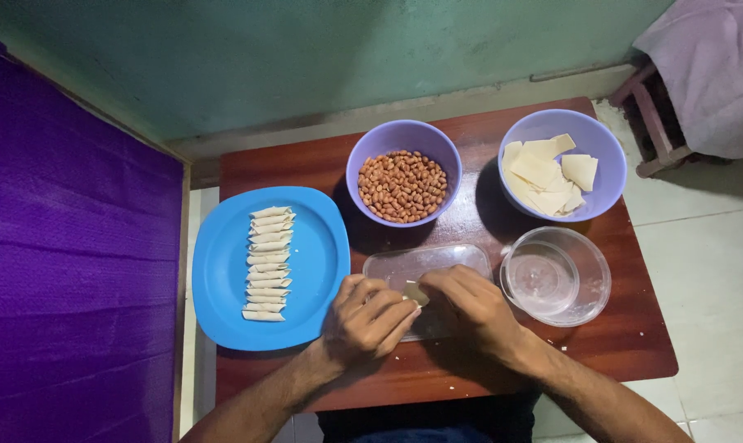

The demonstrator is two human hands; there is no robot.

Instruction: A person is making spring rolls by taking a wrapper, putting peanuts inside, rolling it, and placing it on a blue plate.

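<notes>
1. Head view shows the left hand [365,316] and the right hand [467,305] close together over a clear flat tray [388,264] on the brown table [601,344].
2. Between the fingertips sits a small pale wrapper piece [416,293] — both hands pinch it, fingers curled shut on it.
3. To roll it well, I think the fingers should press softly, so the thin sheet does not tear.
4. Keep it low over the tray — then any crumbs or a dropped nut land there, not on the floor.
5. The roll should be tight and even, like the finished rolls [268,262] lined up in a neat column on the blue plate [224,246] to the left.
6. The purple bowl of peanuts [402,186] is just behind the tray, easy to reach.
7. The other purple bowl [605,156] holds flat wrapper sheets [544,176], at the back right.
8. A clear round tub [589,279] sits by the right hand; it looks empty, and an elbow could bump it.
</notes>
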